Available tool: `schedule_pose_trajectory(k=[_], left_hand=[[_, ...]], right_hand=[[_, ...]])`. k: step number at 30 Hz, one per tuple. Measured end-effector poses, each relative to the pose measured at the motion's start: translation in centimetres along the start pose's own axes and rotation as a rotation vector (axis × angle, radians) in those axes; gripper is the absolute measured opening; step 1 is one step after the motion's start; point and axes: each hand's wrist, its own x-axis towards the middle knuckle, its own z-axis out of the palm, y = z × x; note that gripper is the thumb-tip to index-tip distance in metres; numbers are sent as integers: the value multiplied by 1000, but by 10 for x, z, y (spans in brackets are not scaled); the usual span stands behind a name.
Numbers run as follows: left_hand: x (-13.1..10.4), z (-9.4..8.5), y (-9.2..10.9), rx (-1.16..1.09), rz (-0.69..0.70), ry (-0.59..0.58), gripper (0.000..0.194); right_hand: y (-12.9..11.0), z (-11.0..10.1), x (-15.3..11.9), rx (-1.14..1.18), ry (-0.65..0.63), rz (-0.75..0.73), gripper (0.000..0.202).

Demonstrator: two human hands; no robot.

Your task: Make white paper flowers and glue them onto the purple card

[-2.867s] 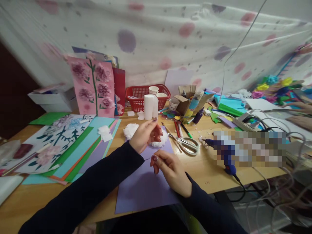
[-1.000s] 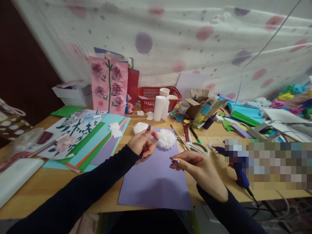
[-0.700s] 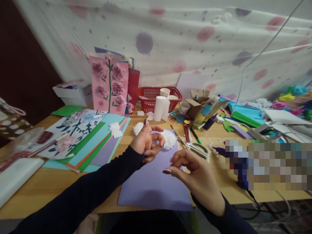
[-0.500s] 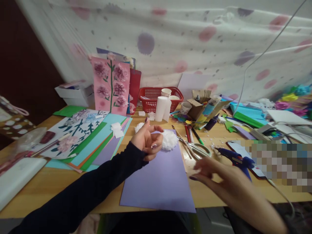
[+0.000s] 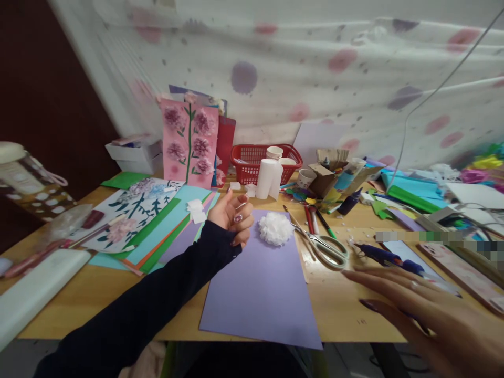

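My left hand [image 5: 231, 218] hovers over the upper left of a purple sheet [image 5: 260, 294], palm turned up, fingers loosely curled but apart, nothing seen in it. Just right of it, a fluffy white paper flower [image 5: 275, 229] lies on the sheet's top part. My right hand [image 5: 417, 304] is at the lower right with fingers stretched out and holds nothing. It partly covers the blue glue gun [image 5: 380, 255]. Scissors [image 5: 328, 251] with pale handles lie between the flower and my right hand.
Coloured sheets [image 5: 157, 231] and a flower picture lie at the left. Behind stand a pink flower card [image 5: 191, 142], a red basket [image 5: 252, 164], a white paper roll [image 5: 268, 178] and an open box. Markers and a phone [image 5: 417, 265] lie at the right.
My right hand has moved right, away from the sheet, and its fingers have spread. My left hand has shifted slightly left, off the flower. The view has turned a little.
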Motion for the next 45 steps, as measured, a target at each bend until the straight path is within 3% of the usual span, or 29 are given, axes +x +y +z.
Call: schedule_pose_trajectory(k=[2,4,10,12,15,19,25,29,33,36,38,40,42,45], left_hand=[[0,1,-1,-5,22,12,49],[-1,1,-1,-23,42,19,48],[-4,2,-5,-73,73,60,48],[-6,3,-9,-71,103,83,47],[-7,5,-14,-73,192,136,41],[-6,2,-16,-104,212,230,36],[-5,-7,-10,-163,163,261,36],[-3,-5,-10,-158,183,265,36],[-1,-2,-9,-115,162,320,36],[1,-15,10,49,227,347,27],[1,-33,37,325,415,397,20],[-1,-54,69,839,679,533,20],[-2,-72,100,965,809,608,14],[1,-86,132,1126,986,700,8]], right_hand=[[-28,16,21,-34,-45,-48,25],[-54,39,36,77,-43,-44,28],[-101,116,57,386,-199,153,31],[-108,133,61,415,-166,200,32],[-114,149,62,367,-16,237,34],[-113,159,57,253,88,172,31],[-102,145,51,499,-123,223,31],[-107,138,57,707,-241,285,32],[-105,138,60,729,-259,233,31],[-76,118,50,548,-381,150,36],[-46,92,43,311,-316,212,44],[-16,62,41,43,-93,211,54],[2,37,45,-94,94,49,54],[6,18,55,-203,237,129,49]])
